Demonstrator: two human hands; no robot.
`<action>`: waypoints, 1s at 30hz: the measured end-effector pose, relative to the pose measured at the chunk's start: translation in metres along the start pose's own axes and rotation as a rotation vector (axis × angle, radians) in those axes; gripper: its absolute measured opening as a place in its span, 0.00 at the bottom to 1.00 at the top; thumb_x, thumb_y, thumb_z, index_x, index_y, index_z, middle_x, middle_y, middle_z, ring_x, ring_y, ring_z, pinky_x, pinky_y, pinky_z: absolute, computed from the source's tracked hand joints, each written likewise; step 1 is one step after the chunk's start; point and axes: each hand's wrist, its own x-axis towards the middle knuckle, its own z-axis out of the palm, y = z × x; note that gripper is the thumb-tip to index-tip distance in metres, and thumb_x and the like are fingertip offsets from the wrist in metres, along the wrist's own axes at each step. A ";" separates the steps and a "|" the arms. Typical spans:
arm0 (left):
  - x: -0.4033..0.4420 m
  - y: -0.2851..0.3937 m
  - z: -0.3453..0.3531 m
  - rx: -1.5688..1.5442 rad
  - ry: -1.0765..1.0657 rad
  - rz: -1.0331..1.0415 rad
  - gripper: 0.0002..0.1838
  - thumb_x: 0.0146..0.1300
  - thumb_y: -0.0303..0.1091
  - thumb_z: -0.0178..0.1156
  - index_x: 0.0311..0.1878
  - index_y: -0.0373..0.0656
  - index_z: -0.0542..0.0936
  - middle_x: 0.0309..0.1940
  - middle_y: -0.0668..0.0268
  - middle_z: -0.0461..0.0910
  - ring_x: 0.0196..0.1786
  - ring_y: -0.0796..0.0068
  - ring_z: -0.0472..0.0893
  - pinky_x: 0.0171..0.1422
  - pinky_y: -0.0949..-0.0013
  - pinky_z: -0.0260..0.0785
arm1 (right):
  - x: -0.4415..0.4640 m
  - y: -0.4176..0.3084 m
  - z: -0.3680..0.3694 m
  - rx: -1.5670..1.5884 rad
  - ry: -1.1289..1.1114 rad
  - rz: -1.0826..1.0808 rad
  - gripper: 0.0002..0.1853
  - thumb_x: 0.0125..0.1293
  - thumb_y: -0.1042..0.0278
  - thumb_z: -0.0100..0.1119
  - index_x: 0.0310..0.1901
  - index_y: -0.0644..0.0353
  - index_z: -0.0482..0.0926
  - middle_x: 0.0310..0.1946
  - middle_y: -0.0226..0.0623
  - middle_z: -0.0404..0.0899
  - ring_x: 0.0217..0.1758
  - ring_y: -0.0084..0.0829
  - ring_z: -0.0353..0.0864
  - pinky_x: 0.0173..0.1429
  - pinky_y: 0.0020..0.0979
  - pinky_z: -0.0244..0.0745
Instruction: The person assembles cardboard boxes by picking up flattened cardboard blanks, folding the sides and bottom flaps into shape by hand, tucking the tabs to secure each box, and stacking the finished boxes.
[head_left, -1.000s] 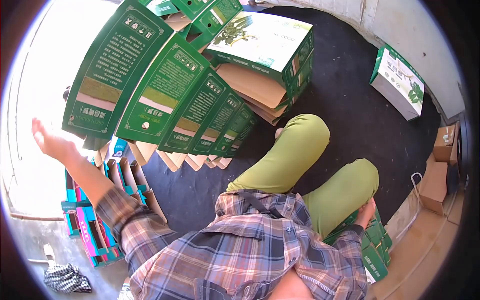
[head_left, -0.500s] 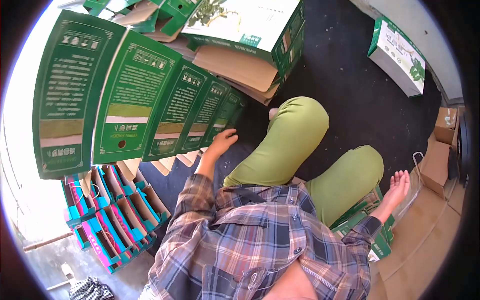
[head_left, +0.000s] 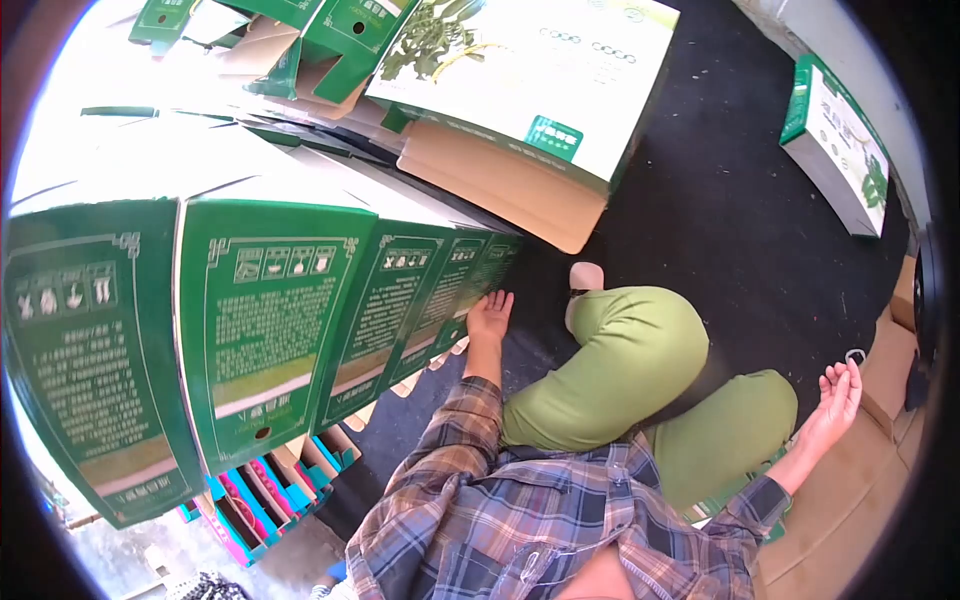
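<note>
Left hand [head_left: 489, 317], open beside the green boxes [head_left: 275, 325] (contact unclear), would steady them best palm-flat; right hand [head_left: 830, 408] open, empty.

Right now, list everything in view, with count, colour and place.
Boxes in row: at least five, green, left
Large box: one, white-topped, top centre
Holed cartons: several, green, top left
Box by wall: one, white and green, upper right
Small cartons: several, teal and pink, lower left
Cardboard: several pieces, brown, right
Floor sheet: one, black, centre
Checked cloth: one, black and white, bottom left
Wall: one, whitish, upper right
Left hand: one, bare, beside row
Right hand: one, bare, right of knees
Trousers: one pair, green, centre
Shirt: one, plaid, bottom
</note>
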 end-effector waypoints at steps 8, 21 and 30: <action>-0.007 0.008 0.013 0.090 0.015 0.060 0.16 0.67 0.27 0.42 0.56 0.31 0.62 0.60 0.53 0.63 0.68 0.55 0.60 0.70 0.36 0.55 | 0.015 0.009 0.042 -0.138 -0.022 0.053 0.14 0.71 0.65 0.51 0.54 0.61 0.74 0.44 0.32 0.77 0.45 0.22 0.77 0.50 0.24 0.73; 0.031 0.056 0.007 0.218 -0.055 0.156 0.19 0.59 0.23 0.49 0.55 0.41 0.68 0.54 0.59 0.68 0.62 0.59 0.63 0.65 0.31 0.58 | 0.053 0.049 0.014 -0.201 -0.091 0.026 0.14 0.71 0.64 0.52 0.54 0.59 0.75 0.42 0.30 0.78 0.43 0.20 0.77 0.48 0.22 0.72; 0.042 0.074 0.019 0.271 -0.065 0.293 0.19 0.59 0.23 0.47 0.55 0.36 0.67 0.52 0.55 0.68 0.63 0.56 0.62 0.65 0.31 0.57 | 0.079 0.091 -0.019 -0.227 -0.140 0.029 0.14 0.71 0.64 0.52 0.53 0.59 0.76 0.40 0.30 0.79 0.41 0.19 0.77 0.45 0.20 0.73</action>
